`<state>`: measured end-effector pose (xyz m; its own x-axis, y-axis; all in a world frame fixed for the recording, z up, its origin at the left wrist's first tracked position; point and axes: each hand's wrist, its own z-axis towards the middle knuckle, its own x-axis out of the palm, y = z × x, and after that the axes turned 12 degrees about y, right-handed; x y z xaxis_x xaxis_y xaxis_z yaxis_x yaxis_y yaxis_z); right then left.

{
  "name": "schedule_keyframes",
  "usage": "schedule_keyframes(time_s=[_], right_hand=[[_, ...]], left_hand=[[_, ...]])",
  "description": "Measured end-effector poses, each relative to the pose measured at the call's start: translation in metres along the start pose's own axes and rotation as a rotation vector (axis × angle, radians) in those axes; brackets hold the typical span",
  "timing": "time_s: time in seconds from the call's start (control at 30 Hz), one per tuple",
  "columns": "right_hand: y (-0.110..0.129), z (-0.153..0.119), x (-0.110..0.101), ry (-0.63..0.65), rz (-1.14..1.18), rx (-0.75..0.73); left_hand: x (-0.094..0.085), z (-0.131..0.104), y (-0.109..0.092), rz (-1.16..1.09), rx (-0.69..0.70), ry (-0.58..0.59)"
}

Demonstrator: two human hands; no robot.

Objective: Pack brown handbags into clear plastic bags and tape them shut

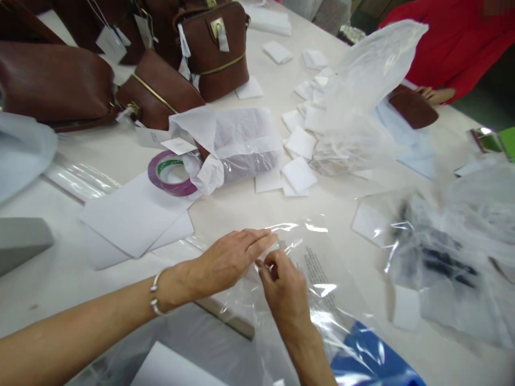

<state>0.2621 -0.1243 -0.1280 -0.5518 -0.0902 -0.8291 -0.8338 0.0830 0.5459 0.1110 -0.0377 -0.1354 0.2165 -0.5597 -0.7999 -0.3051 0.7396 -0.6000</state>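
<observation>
A transparent plastic bag (317, 257) with small printed text lies across the table in front of me. My left hand (229, 260), a silver bangle on its wrist, reaches over the bag with its fingers stretched out, the tips touching the plastic. Beside it my right hand (284, 284) is closed, thumb and forefinger pinching the bag's film near the left fingertips. Just beyond lies a bundle wrapped in white tissue (245, 142), with a tag at its left end. A roll of purple tape (171, 174) leans against that end.
Brown leather handbags (217, 48) with tags crowd the back left. White square packets (300, 174) are scattered right of the bundle. White sheets (137, 214) lie at left, bagged dark items (446, 257) at right. A person in red (450, 48) handles a brown piece (412, 106).
</observation>
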Motion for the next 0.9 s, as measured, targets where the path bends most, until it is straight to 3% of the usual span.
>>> schedule_keyframes(time_s=[0.13,0.3,0.43,0.6,0.7,0.77,0.83,0.9], right_hand=[[0.006,-0.004,-0.007,0.094,-0.046,0.007],[-0.003,-0.022,-0.006,0.308,-0.497,0.025],[-0.033,-0.042,-0.021,0.21,-0.636,0.08],[-0.052,-0.061,-0.028,0.102,-0.52,0.198],[-0.055,-0.071,-0.025,0.131,-0.385,0.326],[-0.056,-0.077,-0.024,0.158,-0.238,0.486],[-0.056,-0.081,-0.024,0.14,0.018,0.665],[-0.053,-0.081,-0.024,0.047,0.408,0.811]], left_hand=[[0.012,-0.007,0.012,0.182,-0.108,0.098],[-0.007,-0.021,0.019,0.399,-0.192,-0.067],[-0.017,-0.048,0.039,0.461,-0.251,-0.095],[-0.005,-0.081,0.051,0.398,-0.432,-0.085],[-0.001,-0.087,0.048,0.171,-0.726,-0.074],[-0.003,-0.085,0.043,-0.146,-0.905,-0.062],[-0.008,-0.081,0.038,-0.592,-0.971,-0.104],[-0.014,-0.076,0.033,-1.046,-0.944,-0.215]])
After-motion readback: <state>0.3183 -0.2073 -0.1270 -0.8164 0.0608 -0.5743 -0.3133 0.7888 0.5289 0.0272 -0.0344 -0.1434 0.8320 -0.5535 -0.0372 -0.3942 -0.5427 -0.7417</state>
